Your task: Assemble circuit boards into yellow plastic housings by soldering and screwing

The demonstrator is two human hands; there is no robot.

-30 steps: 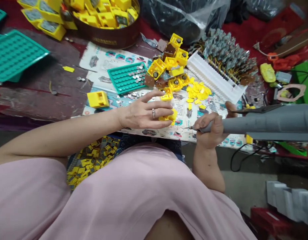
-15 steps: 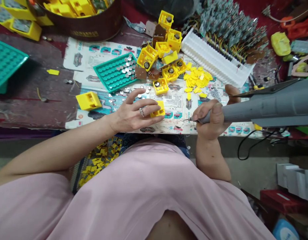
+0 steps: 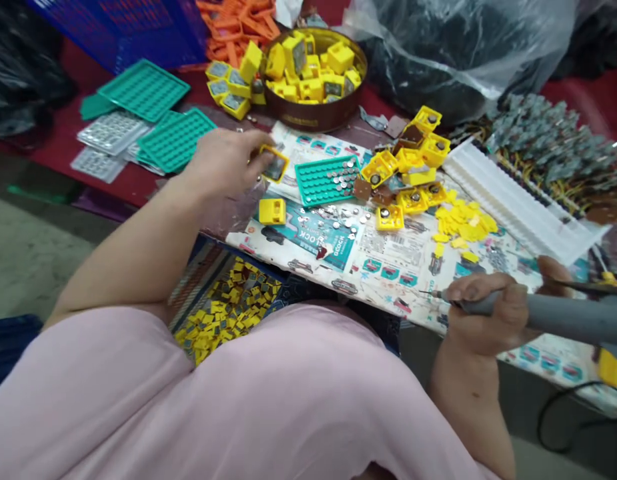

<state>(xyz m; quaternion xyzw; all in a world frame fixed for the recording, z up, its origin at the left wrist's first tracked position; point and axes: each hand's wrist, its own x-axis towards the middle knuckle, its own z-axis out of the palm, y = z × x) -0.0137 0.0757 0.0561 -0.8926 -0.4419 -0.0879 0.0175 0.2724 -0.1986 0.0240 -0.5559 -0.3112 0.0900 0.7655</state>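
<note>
My left hand [image 3: 233, 160] pinches a yellow case [image 3: 274, 164] with a grey face, over the table's left part. My right hand [image 3: 488, 310] is wrapped round a grey electric screwdriver [image 3: 563, 317], its thin bit pointing left above the paper-covered table. Another yellow case [image 3: 272, 212] sits alone at the paper's left edge. A teal tray [image 3: 325, 181] with small silver discs lies to the right of my left hand. Beyond it are open yellow cases [image 3: 389, 217] with round dark parts inside, and a heap of small yellow pieces [image 3: 465, 220].
A round brown tin [image 3: 313, 119] full of yellow cases stands at the back, near a blue basket [image 3: 133, 33]. Teal trays [image 3: 175, 140] are stacked at left. A white rack [image 3: 513, 200] with wired grey parts is at right. A plastic bag [image 3: 453, 60] lies behind.
The view has swung left. My left hand has moved left and back, with a yellow case between its fingers. My right hand still grips the screwdriver.
</note>
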